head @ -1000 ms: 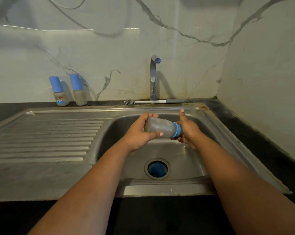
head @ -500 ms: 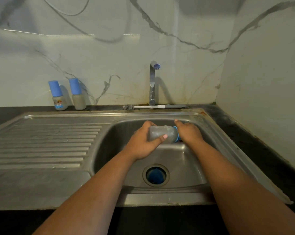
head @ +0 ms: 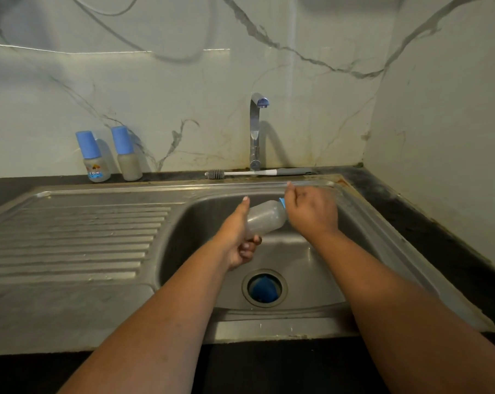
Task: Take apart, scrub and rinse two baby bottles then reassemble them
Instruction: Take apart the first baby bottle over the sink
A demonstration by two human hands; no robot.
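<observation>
Bottle (head: 264, 220) cradled sideways over the sink (head: 311, 263), left hand (head: 237, 240) fingers curled around its base, right hand (head: 311, 211) fingers pinching the blue collar (head: 282, 201), likely to unscrew.

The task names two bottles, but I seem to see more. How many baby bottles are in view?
3: two capped bottles, one printed and one plain, stand on the counter by the wall; the third is held over the sink.

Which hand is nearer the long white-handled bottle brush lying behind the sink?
Right. The right hand is just in front of the brush; the left hand is lower, farther forward.
</observation>
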